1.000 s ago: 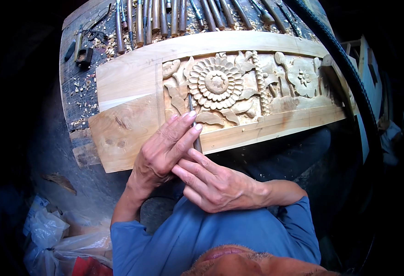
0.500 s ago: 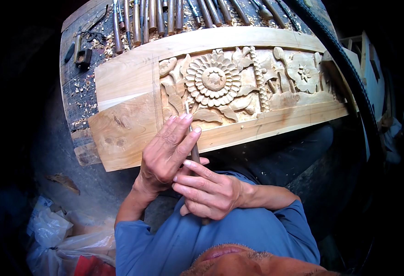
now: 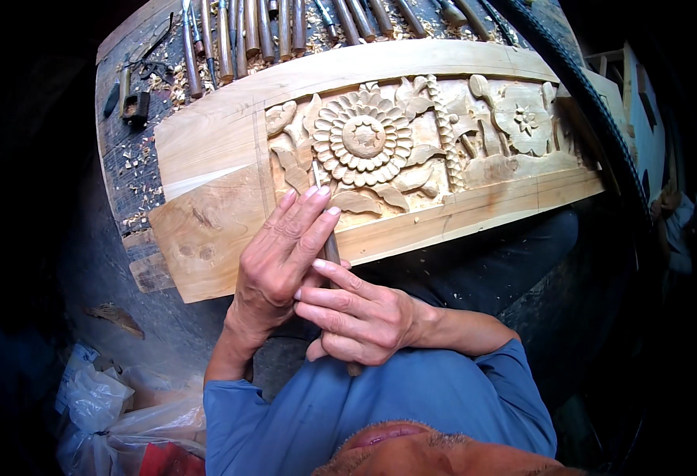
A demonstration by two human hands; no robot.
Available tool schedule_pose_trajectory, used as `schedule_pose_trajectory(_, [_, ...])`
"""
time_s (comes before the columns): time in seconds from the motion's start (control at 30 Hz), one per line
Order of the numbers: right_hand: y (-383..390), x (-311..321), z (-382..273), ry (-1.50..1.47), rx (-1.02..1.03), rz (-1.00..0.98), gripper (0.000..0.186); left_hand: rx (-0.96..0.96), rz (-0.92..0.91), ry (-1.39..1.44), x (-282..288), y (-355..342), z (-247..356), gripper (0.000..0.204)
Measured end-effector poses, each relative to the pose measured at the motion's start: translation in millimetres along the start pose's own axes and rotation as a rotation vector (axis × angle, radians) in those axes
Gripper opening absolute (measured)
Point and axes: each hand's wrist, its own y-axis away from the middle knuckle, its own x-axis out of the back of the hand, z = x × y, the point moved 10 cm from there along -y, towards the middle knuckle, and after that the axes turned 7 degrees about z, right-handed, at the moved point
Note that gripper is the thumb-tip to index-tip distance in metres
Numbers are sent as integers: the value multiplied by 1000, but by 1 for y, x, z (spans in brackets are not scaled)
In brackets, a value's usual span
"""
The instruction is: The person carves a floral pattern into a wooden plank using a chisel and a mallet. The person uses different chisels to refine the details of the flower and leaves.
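Observation:
A wood-carving chisel (image 3: 332, 249) with a brown wooden handle slants up from my chest to the carved wooden panel (image 3: 205, 143). Its bright blade tip rests by the leaves just below left of a large carved flower (image 3: 363, 136). Around the front of the chisel my left hand (image 3: 278, 258) is closed, fingers stretched along the blade and over the panel's lower edge. Farther back, my right hand (image 3: 364, 317) wraps the handle, whose butt end shows below the palm. The thumb of my left hand is partly hidden.
Many carving tools (image 3: 285, 32) lie in a row on the chip-strewn workbench (image 3: 130, 186) beyond the panel. A small dark block-shaped tool (image 3: 135, 108) sits at the left. A thick black cable (image 3: 570, 75) crosses the right side. Clear plastic bags (image 3: 98, 404) lie at lower left.
Both hands and the chisel have shifted slightly up and left in the picture, along with the panel and bench. The grip stays the same, and the tip is still beside the leaves.

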Motion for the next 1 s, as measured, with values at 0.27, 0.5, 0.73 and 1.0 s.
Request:
schedule_pose_trajectory(0.27, [1,-3,3,-9,-27,52,41,-28,30,-29,1,0,-1,52])
schedule_pose_trajectory(0.5, [3,-6,4,54,13,61,44,-20,36,-28,1,0,-4,53])
schedule_pose_trajectory(0.73, [3,-7,9,59,17,189,48,44,41,81,1,0,-10,53])
schedule_pose_trajectory(1.0, [-2,-8,8,97,3,216,49,49,37,117,3,1,-12,54])
